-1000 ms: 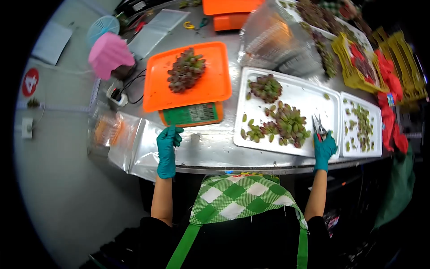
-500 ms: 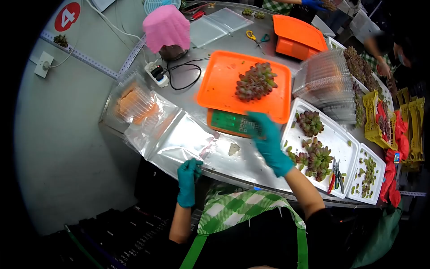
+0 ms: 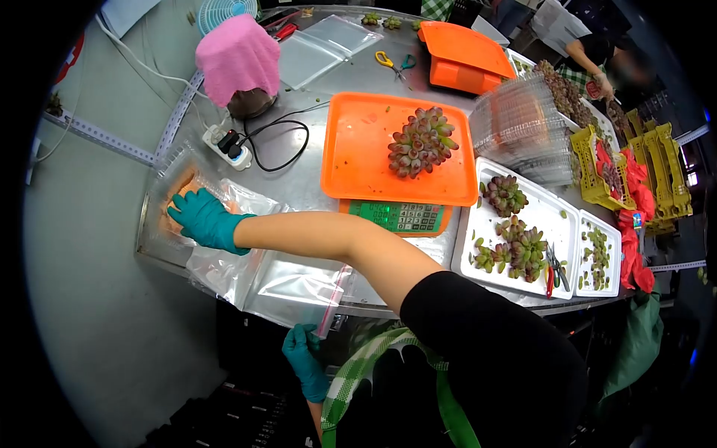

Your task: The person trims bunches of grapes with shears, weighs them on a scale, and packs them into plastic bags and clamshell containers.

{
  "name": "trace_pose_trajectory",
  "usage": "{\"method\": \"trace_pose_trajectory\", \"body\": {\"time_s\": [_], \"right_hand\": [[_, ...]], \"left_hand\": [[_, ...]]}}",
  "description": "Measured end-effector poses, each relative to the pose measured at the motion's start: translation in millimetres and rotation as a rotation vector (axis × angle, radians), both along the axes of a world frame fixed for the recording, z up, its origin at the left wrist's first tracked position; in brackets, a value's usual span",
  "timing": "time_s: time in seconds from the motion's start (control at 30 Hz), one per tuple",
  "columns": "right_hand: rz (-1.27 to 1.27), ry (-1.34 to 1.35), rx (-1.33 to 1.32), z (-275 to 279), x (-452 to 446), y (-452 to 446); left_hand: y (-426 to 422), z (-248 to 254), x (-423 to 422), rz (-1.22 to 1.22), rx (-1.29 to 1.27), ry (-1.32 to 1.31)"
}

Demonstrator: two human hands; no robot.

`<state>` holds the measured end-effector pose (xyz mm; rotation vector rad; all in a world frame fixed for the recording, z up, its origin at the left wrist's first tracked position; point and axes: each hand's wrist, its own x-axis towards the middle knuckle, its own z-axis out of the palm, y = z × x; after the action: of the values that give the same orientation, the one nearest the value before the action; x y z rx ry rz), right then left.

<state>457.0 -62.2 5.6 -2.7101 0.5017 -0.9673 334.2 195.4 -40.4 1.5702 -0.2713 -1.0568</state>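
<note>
My right hand (image 3: 205,219), in a teal glove, reaches across to the far left. Its fingers are spread over orange material (image 3: 178,193) in a clear plastic container. My left hand (image 3: 305,360) is at the table's front edge, fingers closed on the pink-striped edge of a clear plastic bag (image 3: 295,287). A large succulent (image 3: 422,142) lies on the orange scale's tray (image 3: 358,164), behind my right forearm. Right of the scale, a white tray (image 3: 485,160) holds more succulents (image 3: 527,250) and red-handled pliers (image 3: 553,272).
A power strip (image 3: 228,147) with black cables and a pink cloth (image 3: 239,60) stand at the back left. Behind are scissors (image 3: 392,66) and another orange scale (image 3: 467,56). Stacked clear containers (image 3: 519,131) and yellow crates (image 3: 594,172) are right. A co-worker (image 3: 590,63) is beyond.
My right hand let go of the pliers, which now lie in the white tray, and crossed leftward past the scale to the orange material. My left hand moved down to the bag's edge. The view shifted.
</note>
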Motion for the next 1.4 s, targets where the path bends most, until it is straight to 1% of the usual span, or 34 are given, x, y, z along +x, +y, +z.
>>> {"method": "trace_pose_trajectory", "body": {"time_s": [0.07,0.17,0.27,0.37,0.47,0.53,0.6,0.63,0.67,0.7,0.77,0.8,0.83,0.9,0.93,0.97,1.0,1.07,1.1,1.13,1.2,1.23,1.27,1.33,1.37,1.4], "right_hand": [[-0.093,0.051,-0.217,-12.6,15.2,-4.9],[-0.019,0.188,-0.140,17.3,4.4,-9.6],[-0.057,0.304,-0.329,23.3,16.4,-20.7],[0.072,0.430,-0.035,2.0,54.4,-49.8],[-0.031,0.421,0.063,8.1,44.5,-46.8],[0.038,-0.029,-0.130,3.8,26.6,-37.5],[0.262,-0.244,0.103,14.2,-19.1,-12.3],[0.325,-0.139,0.189,9.8,-44.1,2.6],[0.386,-0.159,0.153,0.9,-74.1,17.6],[0.436,0.098,0.259,-15.0,-102.1,33.4],[0.567,0.333,0.218,-53.8,-142.9,52.6],[0.585,0.703,0.224,-56.3,-154.3,56.5],[0.587,0.580,0.181,-82.4,-167.5,59.3],[0.542,0.432,0.320,-111.2,-172.6,57.9],[0.551,0.383,0.428,-115.5,-172.0,53.5],[0.507,0.325,0.512,-119.8,-174.1,51.9],[0.486,0.336,0.490,-117.2,-175.5,50.7],[0.458,0.330,0.596,-122.8,-175.1,49.0],[0.435,0.416,0.734,-114.1,-174.9,46.6],[0.422,0.393,0.869,-106.9,-176.1,45.2],[0.384,0.259,0.949,-90.0,-177.8,41.7],[0.400,0.089,1.084,-88.1,-178.1,40.7],[0.366,0.020,1.121,-85.1,-176.8,40.0],[0.318,-0.062,1.026,-45.5,-177.5,42.4],[0.324,-0.042,0.920,-26.2,-179.3,44.5],[0.329,-0.023,0.813,-8.6,-181.2,48.0]], "left_hand": [[-3.6,-3.0,1.8,-0.005,0.009,0.027],[-15.9,4.0,-0.2,-0.026,0.033,0.052],[-25.8,11.6,-0.7,-0.052,0.041,0.047],[-28.5,12.3,3.0,-0.047,0.036,0.056],[-27.4,6.4,6.2,-0.052,0.049,0.026],[-24.2,3.1,6.0,-0.037,0.062,0.008],[-25.9,3.6,4.0,0.022,0.076,0.005],[-22.4,-0.7,6.5,0.015,0.068,0.013],[-16.5,-5.2,9.2,0.004,0.060,0.023],[-12.7,-9.0,8.8,0.041,0.062,0.021],[-7.1,-7.1,10.2,0.100,0.071,0.020],[-6.1,-6.0,10.9,0.117,0.071,0.018],[-5.0,-5.6,11.5,0.130,0.079,0.029],[-2.9,-6.0,11.3,0.119,0.068,0.008],[-2.9,-6.2,10.2,0.113,0.061,-0.003],[-3.0,-4.4,8.2,0.123,0.055,-0.002],[-3.8,-1.7,6.3,0.133,0.050,-0.003],[-2.9,1.6,4.1,0.133,0.034,-0.005],[-1.2,2.5,2.7,0.127,0.024,-0.001],[0.8,3.0,0.8,0.122,0.014,0.004],[7.1,4.4,-3.6,0.105,0.005,0.057],[8.6,4.7,-5.3,0.094,-0.005,0.080],[9.7,3.4,-7.5,0.066,-0.042,0.076],[8.6,-3.5,-14.6,0.002,-0.118,0.068],[3.6,-7.7,-20.6,0.004,-0.252,0.022],[-7.8,4.2,-27.1,0.027,-0.358,-0.034]]}}
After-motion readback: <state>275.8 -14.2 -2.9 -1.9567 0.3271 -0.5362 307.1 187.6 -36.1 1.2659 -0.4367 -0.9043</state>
